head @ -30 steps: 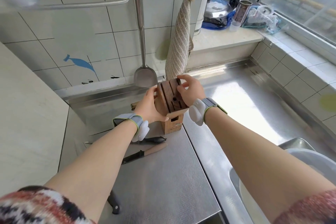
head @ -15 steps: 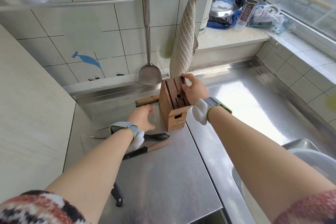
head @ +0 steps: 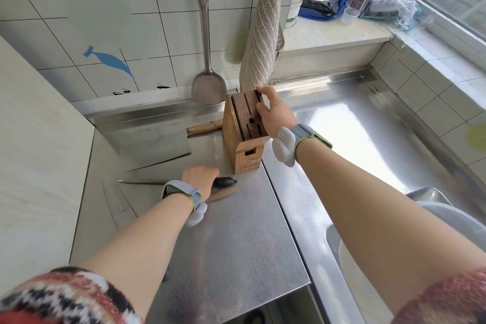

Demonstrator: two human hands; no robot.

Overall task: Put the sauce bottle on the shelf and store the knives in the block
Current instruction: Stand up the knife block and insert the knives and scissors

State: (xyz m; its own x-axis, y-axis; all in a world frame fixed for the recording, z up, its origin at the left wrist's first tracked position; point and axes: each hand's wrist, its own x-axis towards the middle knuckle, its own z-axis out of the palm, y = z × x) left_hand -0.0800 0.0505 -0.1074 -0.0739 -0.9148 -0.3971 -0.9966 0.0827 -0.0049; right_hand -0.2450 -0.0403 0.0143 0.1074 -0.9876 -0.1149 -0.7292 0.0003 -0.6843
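Observation:
A wooden knife block (head: 244,150) with empty slots stands on the steel counter (head: 236,239). My right hand (head: 273,113) grips its top right edge. My left hand (head: 201,177) lies curled over a sharpening rod with a black ribbed handle (head: 226,181), which rests on the counter in front of the block. A knife with a light wooden handle (head: 224,191) lies just beneath that hand. A cleaver (head: 152,144) lies flat left of the block, with its wooden handle (head: 203,127) behind it. Another blade (head: 115,202) lies further left, its handle hidden by my left arm. I see no sauce bottle.
A metal spatula (head: 209,87) and a woven cloth (head: 260,42) hang on the tiled wall behind the block. The raised ledge (head: 328,31) by the window holds a can, bags and a pot lid. A pale basin (head: 447,214) sits in the sink at right.
My left hand let go of the block's left side and came down toward me onto the black-handled rod. My right hand stayed on the block.

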